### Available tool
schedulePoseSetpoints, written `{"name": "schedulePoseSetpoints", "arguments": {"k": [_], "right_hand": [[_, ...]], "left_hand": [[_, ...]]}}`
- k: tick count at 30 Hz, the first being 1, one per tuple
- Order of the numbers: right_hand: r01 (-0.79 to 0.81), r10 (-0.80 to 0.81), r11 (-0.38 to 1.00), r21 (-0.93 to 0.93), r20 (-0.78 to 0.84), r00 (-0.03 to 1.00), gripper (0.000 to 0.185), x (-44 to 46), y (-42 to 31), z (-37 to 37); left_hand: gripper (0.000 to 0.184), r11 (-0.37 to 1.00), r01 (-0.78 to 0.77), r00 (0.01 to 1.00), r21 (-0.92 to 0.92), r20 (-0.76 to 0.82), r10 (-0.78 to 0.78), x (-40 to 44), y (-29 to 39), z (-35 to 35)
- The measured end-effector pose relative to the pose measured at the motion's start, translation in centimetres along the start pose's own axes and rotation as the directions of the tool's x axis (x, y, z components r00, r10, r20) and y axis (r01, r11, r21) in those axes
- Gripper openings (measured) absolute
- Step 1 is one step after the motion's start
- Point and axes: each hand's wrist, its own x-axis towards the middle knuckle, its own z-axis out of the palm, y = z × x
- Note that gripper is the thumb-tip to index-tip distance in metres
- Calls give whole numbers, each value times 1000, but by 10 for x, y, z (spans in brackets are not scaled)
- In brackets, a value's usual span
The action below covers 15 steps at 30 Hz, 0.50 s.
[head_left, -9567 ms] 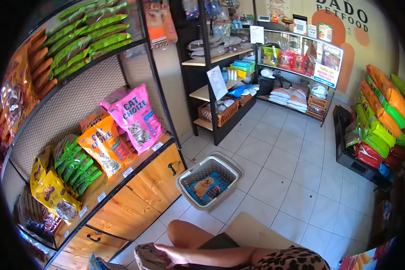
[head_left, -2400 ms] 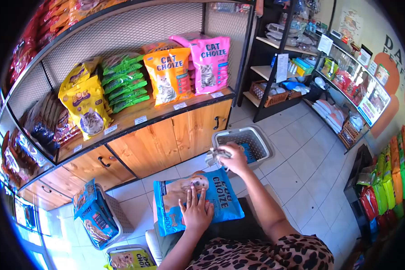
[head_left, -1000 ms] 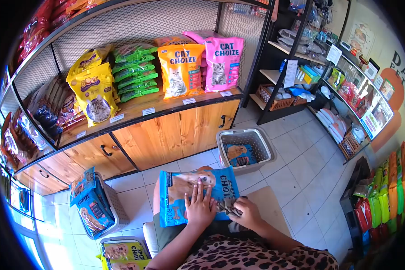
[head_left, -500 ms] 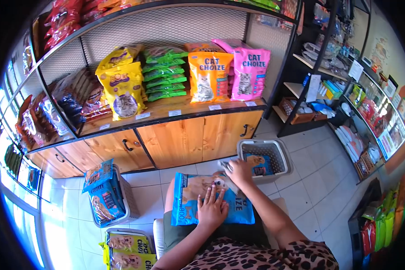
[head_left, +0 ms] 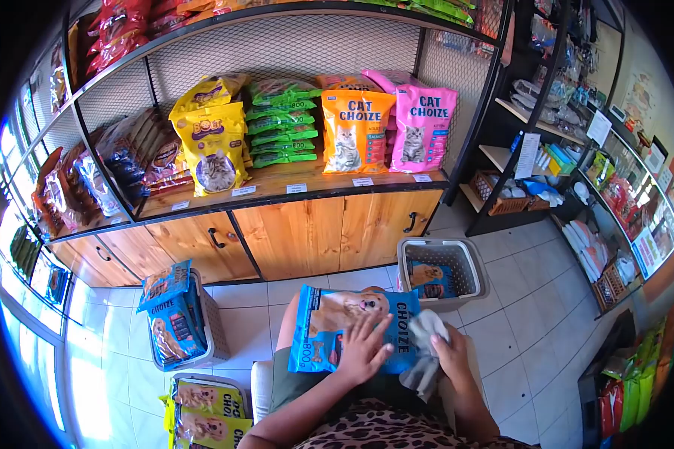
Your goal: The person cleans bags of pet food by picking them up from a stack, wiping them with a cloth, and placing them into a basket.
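A blue 800 g Dog Choize food bag (head_left: pixel 329 314) with a puppy picture lies flat across my lap. Fingers apart, my left hand (head_left: pixel 365 350) rests over the lower middle of the bag. My right hand (head_left: pixel 454 355) is closed on a crumpled greyish-white cloth (head_left: pixel 427 340), which hangs at the bag's right edge and covers a little of it. The right thumb lies over the cloth; the other fingers are partly hidden behind it.
A grey basket (head_left: pixel 481 278) with a blue bag stands ahead on the right. On the left, another basket (head_left: pixel 216 340) holds several blue bags, with yellow-green bags (head_left: pixel 210 430) below. A wooden cabinet (head_left: pixel 292 236) with cat food bags (head_left: pixel 356 135) runs across the front.
My right hand has come back from the bag's top edge to its right side with the cloth. My left hand has shifted slightly right, its fingers more spread.
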Motion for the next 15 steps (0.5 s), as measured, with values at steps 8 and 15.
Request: {"name": "schedulePoseSetpoints", "arguments": {"k": [8, 15], "right_hand": [[39, -201, 874, 485, 286, 937, 47, 52, -68, 110], [171, -173, 973, -158, 1, 985, 40, 84, 33, 103]], "left_hand": [[58, 726, -110, 862, -679, -429, -270, 25, 21, -45], [40, 984, 156, 983, 86, -113, -145, 31, -9, -12]]}}
